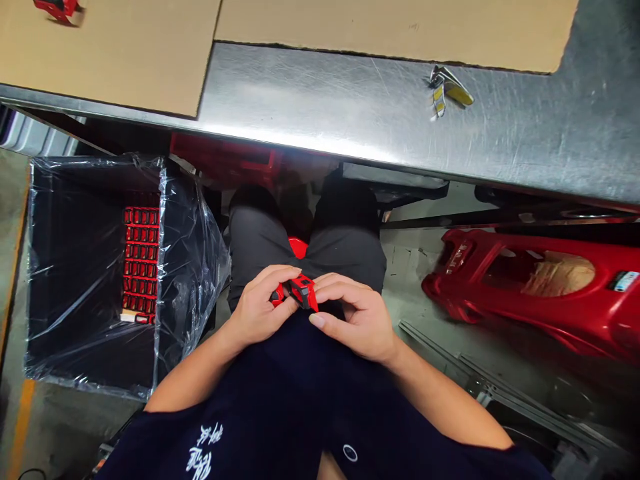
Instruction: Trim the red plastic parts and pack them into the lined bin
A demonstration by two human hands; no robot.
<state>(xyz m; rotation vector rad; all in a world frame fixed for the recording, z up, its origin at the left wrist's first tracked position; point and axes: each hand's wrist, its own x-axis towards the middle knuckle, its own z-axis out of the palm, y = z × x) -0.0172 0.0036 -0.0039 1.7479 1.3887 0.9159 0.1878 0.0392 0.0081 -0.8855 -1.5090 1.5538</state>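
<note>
Sitting above the lap, a small red-and-black plastic part point(304, 292) is pinched by the left hand point(263, 305) and right hand point(361, 317) (whether finished, I cannot tell). Rows of red-and-black pieces point(141, 253) already fill part of a black, film-lined bin point(75, 267); another red piece point(59, 9) lies on brown cardboard point(125, 57).

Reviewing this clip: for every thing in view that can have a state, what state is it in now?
Left hand: fingers closed on red part
Right hand: fingers closed on red part
Red part: held between both hands
Bin: open, lined
Plastic liner: draped over the rim, creased
Red pieces: in rows inside bin
Cardboard sheets: flat on table
Stool: seemingly on its side
</note>
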